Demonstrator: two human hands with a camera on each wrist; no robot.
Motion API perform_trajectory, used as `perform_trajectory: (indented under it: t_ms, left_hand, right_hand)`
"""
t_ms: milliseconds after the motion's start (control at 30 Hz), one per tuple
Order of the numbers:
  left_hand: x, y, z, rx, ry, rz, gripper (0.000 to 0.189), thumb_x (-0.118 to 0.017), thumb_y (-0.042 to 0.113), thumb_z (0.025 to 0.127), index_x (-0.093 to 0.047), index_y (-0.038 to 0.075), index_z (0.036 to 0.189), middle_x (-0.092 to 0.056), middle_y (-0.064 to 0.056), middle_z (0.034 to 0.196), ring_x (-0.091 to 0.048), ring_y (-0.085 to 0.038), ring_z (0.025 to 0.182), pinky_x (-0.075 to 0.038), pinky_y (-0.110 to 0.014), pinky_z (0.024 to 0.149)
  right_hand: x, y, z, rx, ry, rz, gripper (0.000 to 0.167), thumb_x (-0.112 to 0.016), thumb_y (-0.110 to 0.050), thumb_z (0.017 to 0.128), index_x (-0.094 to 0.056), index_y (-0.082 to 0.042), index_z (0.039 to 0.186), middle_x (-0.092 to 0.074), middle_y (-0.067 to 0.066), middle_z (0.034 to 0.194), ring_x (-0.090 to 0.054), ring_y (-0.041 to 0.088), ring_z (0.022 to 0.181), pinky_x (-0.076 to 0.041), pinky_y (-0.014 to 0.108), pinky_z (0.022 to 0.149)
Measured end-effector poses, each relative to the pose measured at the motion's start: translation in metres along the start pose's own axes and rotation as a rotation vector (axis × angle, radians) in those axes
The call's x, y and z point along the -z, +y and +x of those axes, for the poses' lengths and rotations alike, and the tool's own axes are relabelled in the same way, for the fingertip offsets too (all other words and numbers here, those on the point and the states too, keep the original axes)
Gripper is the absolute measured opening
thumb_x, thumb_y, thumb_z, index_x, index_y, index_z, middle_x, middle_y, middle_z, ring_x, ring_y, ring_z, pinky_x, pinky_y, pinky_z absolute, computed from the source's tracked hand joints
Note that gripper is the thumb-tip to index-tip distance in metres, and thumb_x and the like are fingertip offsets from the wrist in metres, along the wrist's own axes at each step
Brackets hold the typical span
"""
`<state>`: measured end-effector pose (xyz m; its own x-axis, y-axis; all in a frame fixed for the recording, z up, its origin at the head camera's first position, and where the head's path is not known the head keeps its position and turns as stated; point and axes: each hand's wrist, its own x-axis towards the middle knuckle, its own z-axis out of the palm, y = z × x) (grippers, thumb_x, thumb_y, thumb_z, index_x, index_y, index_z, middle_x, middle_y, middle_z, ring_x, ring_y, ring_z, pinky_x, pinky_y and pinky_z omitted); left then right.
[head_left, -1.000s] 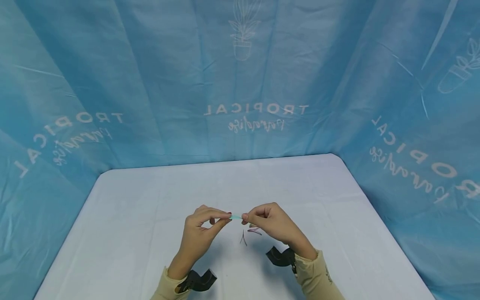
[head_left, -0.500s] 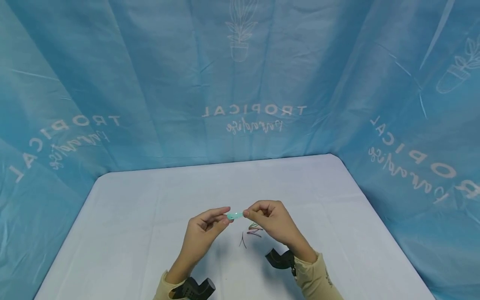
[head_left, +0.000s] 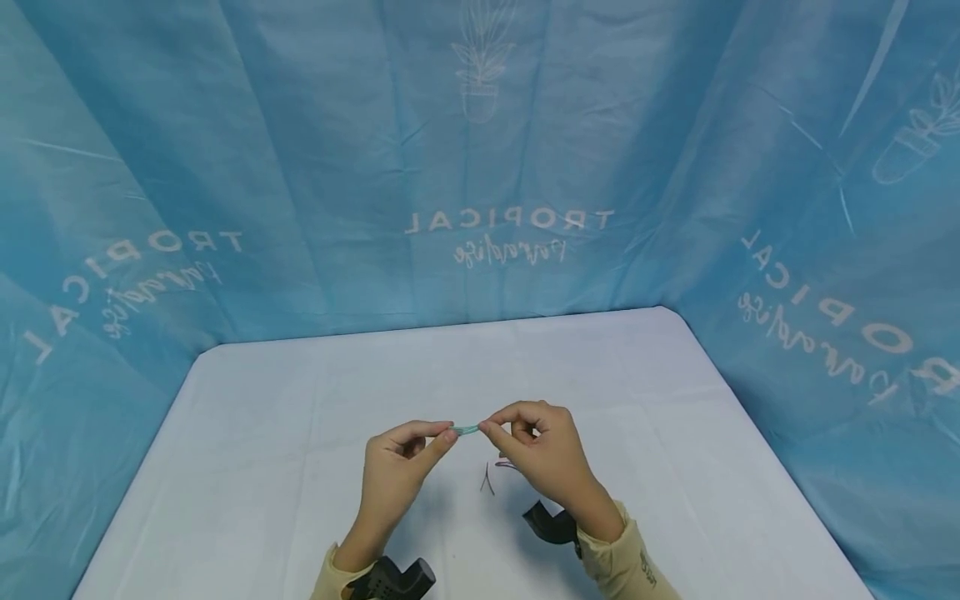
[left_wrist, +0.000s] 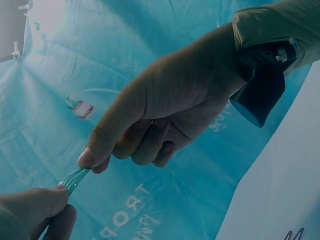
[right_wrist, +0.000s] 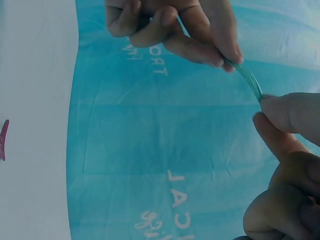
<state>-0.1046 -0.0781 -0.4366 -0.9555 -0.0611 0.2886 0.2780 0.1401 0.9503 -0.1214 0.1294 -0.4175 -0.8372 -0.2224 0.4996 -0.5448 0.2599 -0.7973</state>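
Note:
A thin, glossy green strip (head_left: 466,430), which looks like a snap hair clip seen nearly edge-on, spans the short gap between both hands above the table. My left hand (head_left: 393,479) pinches its left end between thumb and forefinger. The other end is pinched by the thumb and forefinger of my right hand (head_left: 546,454), the remaining fingers curled. In the left wrist view the green hair clip (left_wrist: 76,180) shows lengthwise lines and a slight bend. From the right wrist, the green hair clip (right_wrist: 248,80) curves gently; both its ends are hidden under fingertips.
Below the hands, a dark forked thin piece (head_left: 487,480) lies on the white-covered table (head_left: 285,433). A reddish thin piece (head_left: 506,464) lies beside it, partly covered by the right hand. Blue printed curtains (head_left: 330,183) enclose the table at the back and sides.
Half a second ago the left fingers were spread and the clip's broader face showed. Now left thumb and forefinger pinch it, and it appears edge-on. The right hand has shifted slightly left.

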Motion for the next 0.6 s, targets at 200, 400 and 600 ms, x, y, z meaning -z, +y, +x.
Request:
perform_trajectory:
  t_ms: [200, 400, 600]
  left_hand:
    - [-0.001, 0.004, -0.003, -0.092, 0.054, 0.035, 0.008, -0.084, 0.013, 0.082, -0.081, 0.017, 0.088, -0.055, 0.005, 0.064, -0.032, -0.007, 0.052, -0.025, -0.021, 0.045]
    - [-0.002, 0.006, -0.003, -0.137, 0.070, 0.069, 0.013, -0.084, 0.014, 0.082, -0.078, 0.024, 0.085, -0.063, 0.008, 0.070, -0.038, -0.009, 0.057, -0.029, -0.024, 0.048]
    - [-0.003, 0.008, -0.005, -0.172, 0.054, 0.078, 0.015, -0.082, 0.010, 0.084, -0.075, 0.022, 0.084, -0.067, 0.006, 0.075, -0.043, -0.010, 0.059, -0.029, -0.024, 0.045]
  right_hand:
    - [-0.005, -0.004, -0.002, 0.125, 0.011, -0.071, 0.012, -0.077, -0.011, 0.090, -0.069, -0.020, 0.089, -0.035, -0.007, 0.052, -0.041, 0.004, 0.061, -0.042, 0.027, 0.064]
    - [-0.008, -0.006, -0.002, 0.167, 0.017, -0.042, 0.017, -0.076, -0.005, 0.089, -0.065, -0.017, 0.085, -0.034, -0.006, 0.053, -0.035, 0.005, 0.056, -0.035, 0.025, 0.058]
    - [-0.011, -0.005, -0.004, 0.174, -0.011, 0.035, 0.019, -0.071, 0.003, 0.089, -0.061, -0.013, 0.085, -0.033, -0.004, 0.055, -0.032, 0.003, 0.052, -0.034, 0.019, 0.051]
